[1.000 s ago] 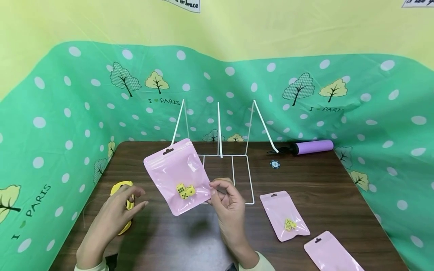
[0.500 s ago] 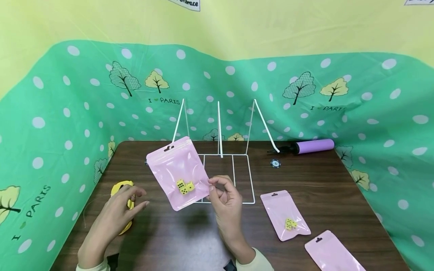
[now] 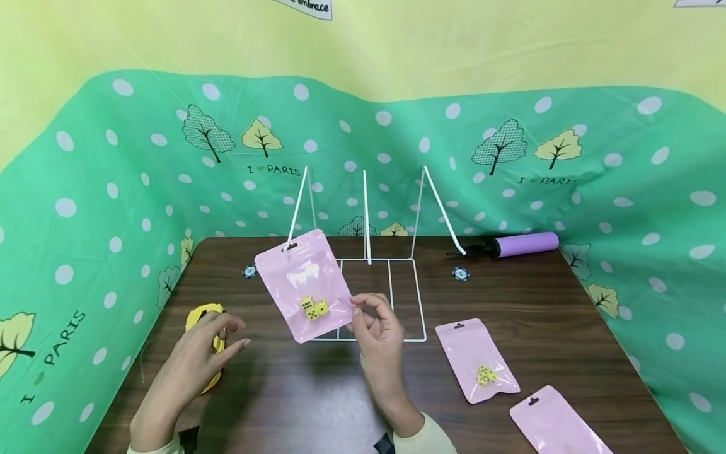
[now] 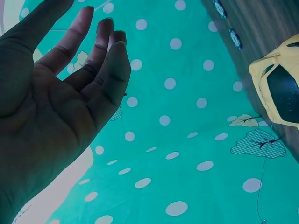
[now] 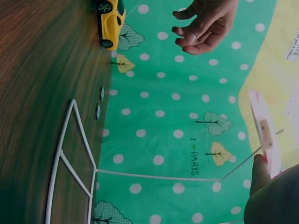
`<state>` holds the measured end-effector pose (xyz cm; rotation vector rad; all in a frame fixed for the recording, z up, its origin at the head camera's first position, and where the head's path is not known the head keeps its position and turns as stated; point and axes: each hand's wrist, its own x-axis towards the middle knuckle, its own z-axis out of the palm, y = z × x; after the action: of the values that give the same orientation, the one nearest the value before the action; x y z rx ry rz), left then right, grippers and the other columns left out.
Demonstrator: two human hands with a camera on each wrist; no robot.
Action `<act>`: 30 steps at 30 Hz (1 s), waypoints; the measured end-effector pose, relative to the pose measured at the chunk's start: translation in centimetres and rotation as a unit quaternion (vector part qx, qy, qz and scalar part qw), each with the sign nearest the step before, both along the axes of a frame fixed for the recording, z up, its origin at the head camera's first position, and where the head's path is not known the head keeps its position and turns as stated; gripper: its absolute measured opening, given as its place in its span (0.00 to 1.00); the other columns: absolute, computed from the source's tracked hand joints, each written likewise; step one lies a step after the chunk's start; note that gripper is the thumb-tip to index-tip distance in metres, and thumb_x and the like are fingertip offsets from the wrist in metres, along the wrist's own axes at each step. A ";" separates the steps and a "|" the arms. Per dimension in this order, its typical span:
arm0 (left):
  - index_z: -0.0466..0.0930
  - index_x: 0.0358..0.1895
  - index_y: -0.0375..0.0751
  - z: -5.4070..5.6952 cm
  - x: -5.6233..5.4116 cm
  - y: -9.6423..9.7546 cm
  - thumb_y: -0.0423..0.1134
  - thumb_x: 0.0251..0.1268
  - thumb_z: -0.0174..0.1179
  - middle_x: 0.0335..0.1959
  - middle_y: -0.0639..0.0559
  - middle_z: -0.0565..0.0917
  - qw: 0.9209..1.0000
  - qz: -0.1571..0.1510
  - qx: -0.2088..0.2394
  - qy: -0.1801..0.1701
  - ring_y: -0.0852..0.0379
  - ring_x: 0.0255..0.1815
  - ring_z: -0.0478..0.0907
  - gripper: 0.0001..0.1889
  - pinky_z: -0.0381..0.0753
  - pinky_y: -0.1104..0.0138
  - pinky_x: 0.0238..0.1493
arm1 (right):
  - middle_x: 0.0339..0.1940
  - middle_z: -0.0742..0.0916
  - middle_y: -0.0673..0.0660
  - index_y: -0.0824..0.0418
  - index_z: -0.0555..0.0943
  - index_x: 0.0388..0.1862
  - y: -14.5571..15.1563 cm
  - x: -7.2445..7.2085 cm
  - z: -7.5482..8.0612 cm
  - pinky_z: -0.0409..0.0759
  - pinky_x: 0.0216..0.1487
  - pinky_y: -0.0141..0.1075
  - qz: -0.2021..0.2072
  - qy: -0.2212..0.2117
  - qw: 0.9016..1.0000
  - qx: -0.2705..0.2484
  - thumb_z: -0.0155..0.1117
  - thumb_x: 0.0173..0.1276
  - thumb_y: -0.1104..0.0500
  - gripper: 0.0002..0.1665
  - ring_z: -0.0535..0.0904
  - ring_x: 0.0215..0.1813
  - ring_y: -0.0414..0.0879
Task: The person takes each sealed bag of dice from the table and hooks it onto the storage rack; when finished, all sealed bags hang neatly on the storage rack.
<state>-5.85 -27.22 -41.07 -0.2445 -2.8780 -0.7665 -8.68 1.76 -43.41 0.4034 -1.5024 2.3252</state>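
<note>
My right hand (image 3: 379, 347) pinches the right edge of a pink zip bag (image 3: 283, 277) between thumb and fingers. Several yellow dice (image 3: 313, 308) show through its front. The bag tilts in front of a white wire rack (image 3: 420, 296), and the tip of the rack's left prong (image 3: 295, 211) shows at its hang hole. In the right wrist view the prong end (image 5: 280, 131) sticks out past the bag (image 5: 261, 123). My left hand (image 3: 190, 356) holds nothing, fingers loosely bent, above a yellow toy car (image 5: 111, 23) that it partly hides in the head view.
Two more pink bags lie at the right, one with yellow dice (image 3: 476, 359), the other (image 3: 558, 422) cut off by the frame. Poker chips (image 3: 249, 271) lie either side of the rack. A purple hand pump (image 3: 524, 244) lies at the back right. Printed cloth (image 3: 386, 139) surrounds the table.
My right hand has moved the bag slightly right and up, bringing its hang hole to the left prong's tip. A poker chip behind the bag has come into view. The left hand stays put.
</note>
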 end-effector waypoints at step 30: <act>0.86 0.48 0.46 -0.8 -0.8 1.1 0.35 0.67 0.77 0.42 0.58 0.82 0.998 -0.046 0.031 -0.010 0.60 0.40 0.77 0.11 0.81 0.62 0.40 | 0.67 0.75 0.69 0.83 0.74 0.54 2.7 -0.7 -2.3 0.76 0.72 0.39 -0.060 -0.014 0.997 0.048 0.55 0.83 0.74 0.09 0.79 0.72 0.57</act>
<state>-6.64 -26.07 -41.83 -0.3658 -2.8736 -0.8774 -9.42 4.48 -45.68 0.2970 -1.6093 2.1823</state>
